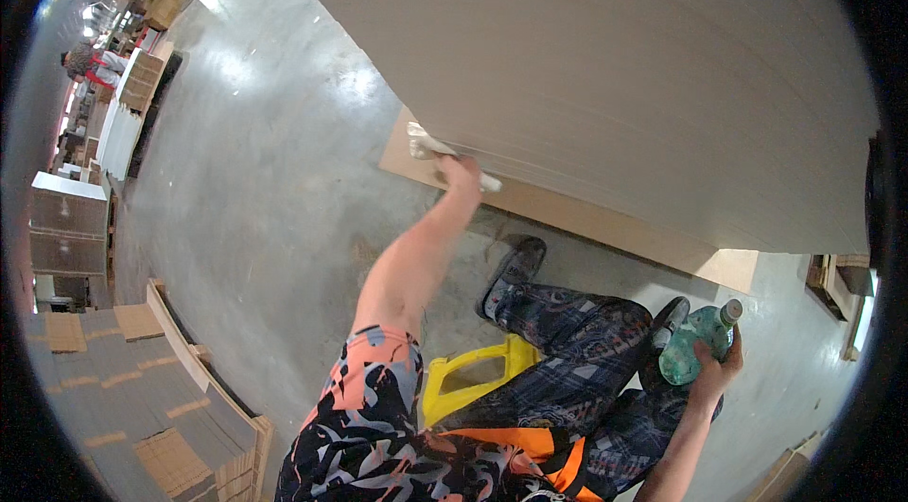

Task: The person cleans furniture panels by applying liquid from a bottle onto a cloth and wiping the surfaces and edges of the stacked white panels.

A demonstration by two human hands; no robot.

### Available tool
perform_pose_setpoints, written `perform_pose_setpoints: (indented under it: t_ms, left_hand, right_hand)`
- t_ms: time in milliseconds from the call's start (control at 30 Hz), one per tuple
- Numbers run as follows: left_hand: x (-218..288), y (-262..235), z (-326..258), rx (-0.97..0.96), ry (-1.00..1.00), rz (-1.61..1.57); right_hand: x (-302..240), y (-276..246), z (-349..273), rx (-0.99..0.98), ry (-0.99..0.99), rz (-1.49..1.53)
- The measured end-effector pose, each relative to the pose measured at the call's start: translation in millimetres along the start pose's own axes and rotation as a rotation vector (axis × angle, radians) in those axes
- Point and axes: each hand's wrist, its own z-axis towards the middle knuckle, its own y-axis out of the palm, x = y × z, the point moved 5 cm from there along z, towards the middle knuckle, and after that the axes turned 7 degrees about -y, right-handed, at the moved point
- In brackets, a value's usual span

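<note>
My left hand (461, 173), arm stretched forward, is closed around a long whitish thing (422, 140), wider at its far end and brush-like. What kind it is I cannot make out. It sits at the lower edge of a tall stack of grey-brown sheets (605, 95), above a tan base board (605, 230). At the right, my right hand (721, 368) grips a green see-through plastic bottle (686, 349) with a pale cap, held tilted beside my knee.
Below my left arm stands a yellow frame (473, 371) with an opening. Stacked cardboard (132, 407) lies at the lower left on the concrete floor (255, 180). Far left are pallets of sheets (121, 138) and a person (90, 62). Another pallet (828, 286) stands at the right.
</note>
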Motion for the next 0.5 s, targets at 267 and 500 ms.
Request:
perform_pose_setpoints:
  t_ms: [267, 500]
  left_hand:
    - [-100, 73, -125, -0.483, -0.131, -0.156]
    - [6, 121, -290, -0.693, -0.036, -0.120]
  right_hand:
    - [-7, -3, -2, -0.012, -0.019, 0.056]
    - [8, -27, -7, 0.067, -0.030, 0.107]
